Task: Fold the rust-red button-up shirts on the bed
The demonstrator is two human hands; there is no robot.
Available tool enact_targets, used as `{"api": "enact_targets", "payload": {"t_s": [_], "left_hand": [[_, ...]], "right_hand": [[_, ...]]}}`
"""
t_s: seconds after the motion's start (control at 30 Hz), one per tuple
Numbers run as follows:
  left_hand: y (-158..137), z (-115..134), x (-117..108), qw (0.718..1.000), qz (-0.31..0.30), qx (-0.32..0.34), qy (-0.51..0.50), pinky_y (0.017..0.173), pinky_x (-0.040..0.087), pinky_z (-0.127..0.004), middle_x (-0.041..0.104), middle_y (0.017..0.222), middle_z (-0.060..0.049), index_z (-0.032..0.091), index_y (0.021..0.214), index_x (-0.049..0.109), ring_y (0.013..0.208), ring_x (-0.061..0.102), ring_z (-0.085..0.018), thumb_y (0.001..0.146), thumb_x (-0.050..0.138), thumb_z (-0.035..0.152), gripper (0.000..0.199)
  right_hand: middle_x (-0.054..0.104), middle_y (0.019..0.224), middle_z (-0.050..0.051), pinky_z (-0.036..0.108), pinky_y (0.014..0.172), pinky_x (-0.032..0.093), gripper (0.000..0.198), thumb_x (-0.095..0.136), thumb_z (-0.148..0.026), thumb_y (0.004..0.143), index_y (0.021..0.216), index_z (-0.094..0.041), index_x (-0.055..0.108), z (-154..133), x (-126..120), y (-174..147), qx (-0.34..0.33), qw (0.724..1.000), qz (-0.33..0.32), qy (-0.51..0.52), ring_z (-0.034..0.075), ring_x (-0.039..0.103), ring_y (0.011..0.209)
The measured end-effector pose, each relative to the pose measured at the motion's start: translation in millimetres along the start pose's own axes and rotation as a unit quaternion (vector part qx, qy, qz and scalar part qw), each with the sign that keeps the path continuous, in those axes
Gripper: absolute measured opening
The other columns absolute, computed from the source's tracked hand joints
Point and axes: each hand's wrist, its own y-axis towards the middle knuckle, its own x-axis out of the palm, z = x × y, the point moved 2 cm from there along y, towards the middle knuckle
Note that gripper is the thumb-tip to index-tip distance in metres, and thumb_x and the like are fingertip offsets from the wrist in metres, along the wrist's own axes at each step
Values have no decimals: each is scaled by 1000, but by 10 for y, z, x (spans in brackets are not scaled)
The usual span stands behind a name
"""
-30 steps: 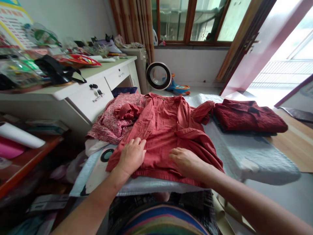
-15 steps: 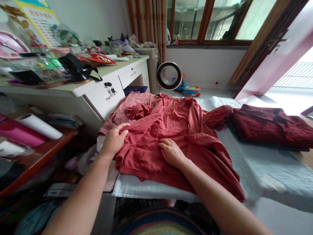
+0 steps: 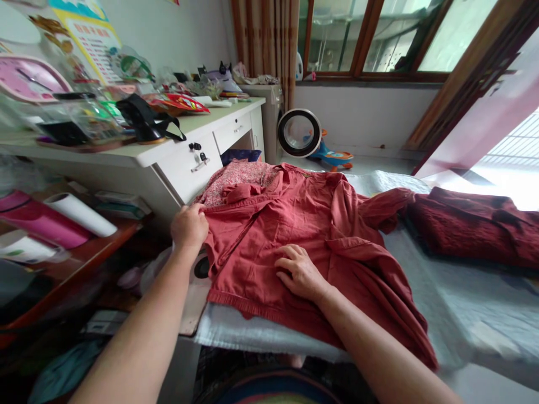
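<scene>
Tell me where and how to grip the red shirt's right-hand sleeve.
Probably the middle of the sleeve, with the right hand from the near side: it juts sideways from the red shirt's body, its near edge looks exposed, and its outer end seems to touch the folded dark red garment.

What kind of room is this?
It looks like a room in someone's home, though I can't be sure. There's a cluttered white desk, a curtain by the window, and a red shirt spread out.
</scene>
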Motion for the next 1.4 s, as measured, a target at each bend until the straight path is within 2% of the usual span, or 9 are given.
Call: {"api": "enact_targets", "payload": {"t_s": [0.13, 0.27, 0.37, 0.6, 0.73, 0.9, 1.07, 1.23, 1.4], "left_hand": [[-253, 291, -148, 990, 43, 132, 10, 98, 41, -46, 59, 121, -15, 19, 122, 63, 117, 53, -34, 91, 43, 22, 37], [-499, 505, -17, 948, -143, 269, -88, 95, 46, -34, 67, 112, -7, 22, 113, 64, 103, 62, -22, 92, 40, 20, 32], [-554, 442, 173, 935, -229, 259, -79, 99, 45, -34, 68, 115, -8, 19, 110, 65, 107, 63, -22, 88, 41, 16, 33], [-589, 276, 350, 938, -235, 244, -75, 107, 40, -38, 60, 131, -14, 16, 125, 57, 123, 55, -28, 79, 63, 28, 48], [-638, 296, 327, 944, -260, 182, -85, 98, 45, -38, 64, 126, -15, 17, 125, 55, 114, 61, -29, 75, 67, 26, 52], [-634, 300, 222, 926, -287, 85, -230, 84, 48, -34, 73, 100, -6, 19, 101, 65, 92, 67, -24, 76, 59, 29, 27], [-627, 345, 55, 846, -241, -35, -475, 77, 49, -32, 72, 92, -4, 17, 97, 66, 83, 65, -21, 70, 67, 40, 35], [-616, 430, -14, 761, -153, -110, -621, 75, 47, -28, 69, 84, -2, 16, 89, 67, 76, 62, -16, 59, 81, 40, 42], [-570, 420, 99, 697, -43, -201, -687, 74, 45, -25, 66, 77, 2, 16, 91, 66, 72, 59, -12, 52, 84, 35, 47]], "right_hand": [[65, 113, 6, 40, 97, 43, 15, 54, -10, 84, 84, -22, 63, 13, -7, 26, 6, 998, 39, 38, 20, 54, 108], [66, 98, 6, 35, 89, 46, 17, 47, -8, 76, 81, -21, 56, 30, -61, 7, 19, 990, 96, 103, 19, 59, 94], [61, 74, 2, 29, 74, 46, 13, 43, -14, 77, 77, -22, 53, 72, -155, -39, 63, 980, 160, 95, 17, 57, 75], [52, 58, -2, 24, 58, 38, 17, 44, -22, 82, 67, -22, 51, 271, -309, -71, 179, 962, 206, 32, 13, 49, 54], [60, 65, 1, 27, 64, 40, 12, 50, -19, 80, 72, -21, 59, 342, -229, -46, 216, 963, 141, -78, 16, 54, 61], [67, 111, 9, 40, 101, 38, 36, 50, -11, 79, 111, -19, 64, 105, -177, 11, 46, 990, 125, -51, 23, 56, 110], [66, 121, 7, 47, 113, 23, 51, 53, -19, 84, 135, -21, 53, -178, -61, 60, -52, 998, -8, 18, 24, 52, 119], [67, 81, 3, 39, 92, 37, 26, 54, -12, 77, 95, -21, 71, -101, 47, 47, -26, 998, -49, -16, 20, 53, 83], [59, 77, 6, 38, 86, 37, 14, 54, -12, 72, 63, -18, 63, 84, -26, 9, 52, 996, 13, -74, 22, 49, 86]]}}
